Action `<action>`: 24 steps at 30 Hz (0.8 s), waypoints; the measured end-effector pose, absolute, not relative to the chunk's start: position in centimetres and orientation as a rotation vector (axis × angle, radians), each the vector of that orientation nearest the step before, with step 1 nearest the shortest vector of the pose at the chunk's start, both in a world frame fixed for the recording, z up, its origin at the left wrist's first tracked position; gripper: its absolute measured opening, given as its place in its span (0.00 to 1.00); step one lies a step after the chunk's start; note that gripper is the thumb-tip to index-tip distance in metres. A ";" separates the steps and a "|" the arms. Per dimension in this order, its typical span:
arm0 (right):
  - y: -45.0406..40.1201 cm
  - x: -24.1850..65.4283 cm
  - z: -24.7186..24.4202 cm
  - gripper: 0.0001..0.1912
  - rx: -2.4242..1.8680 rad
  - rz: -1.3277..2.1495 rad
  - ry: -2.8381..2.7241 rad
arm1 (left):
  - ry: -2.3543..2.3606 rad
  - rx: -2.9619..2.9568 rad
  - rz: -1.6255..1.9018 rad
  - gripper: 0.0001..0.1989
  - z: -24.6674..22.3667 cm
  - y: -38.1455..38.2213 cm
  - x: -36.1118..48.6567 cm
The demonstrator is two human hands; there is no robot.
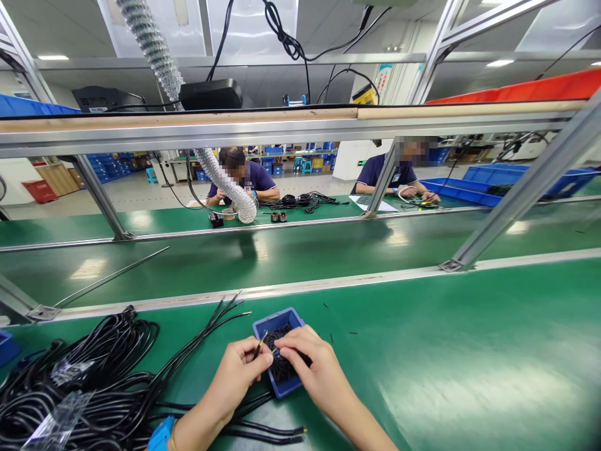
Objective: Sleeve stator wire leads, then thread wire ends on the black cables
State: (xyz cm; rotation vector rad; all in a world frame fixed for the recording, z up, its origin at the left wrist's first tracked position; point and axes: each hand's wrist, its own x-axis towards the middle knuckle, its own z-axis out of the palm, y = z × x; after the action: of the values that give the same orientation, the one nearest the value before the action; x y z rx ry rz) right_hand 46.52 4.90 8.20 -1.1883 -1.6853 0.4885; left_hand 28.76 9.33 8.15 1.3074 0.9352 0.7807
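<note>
My left hand (237, 373) is closed, pinching a black cable (258, 348) near its end, where thin coloured wires stick out. Close to those wires, the thumb and forefinger of my right hand (317, 360) are pinched together; what lies between them is too small to make out. Both hands are over a small blue bin (287, 391). Inside it is a heap of short, thin black pieces (280, 371), partly covered by my fingers. Left of my left hand lies a large pile of coiled black cables (113, 382), some ends pointing toward the bin.
A few loose black bits (353, 332) lie on the green table (469, 351) right of the bin. Metal frame posts (507, 200) rise beyond. Across the frame, two people (263, 178) sit at another green bench with cables, blue trays (469, 188) and a flexible silver duct (225, 181).
</note>
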 end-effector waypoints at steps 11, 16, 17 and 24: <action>4.9 46.6 8.3 0.10 -1.231 0.541 -1.700 | 0.937 1.315 0.789 0.19 8.6 9.1 28.8; 5.2 46.8 7.2 0.06 -1.315 0.688 -1.536 | 0.911 1.359 0.777 0.19 8.3 9.3 28.7; 5.3 46.8 7.1 0.07 -1.308 0.729 -1.513 | 0.906 1.358 0.766 0.20 8.0 9.3 28.6; 5.4 46.6 7.8 0.10 -1.164 0.695 -1.426 | 0.932 1.254 0.721 0.20 6.8 9.6 28.5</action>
State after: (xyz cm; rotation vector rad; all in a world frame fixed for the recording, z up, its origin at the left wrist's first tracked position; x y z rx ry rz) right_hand 46.63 5.42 7.79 -1.1644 -1.4262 0.6955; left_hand 28.47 9.58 6.81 1.2544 0.9323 0.7209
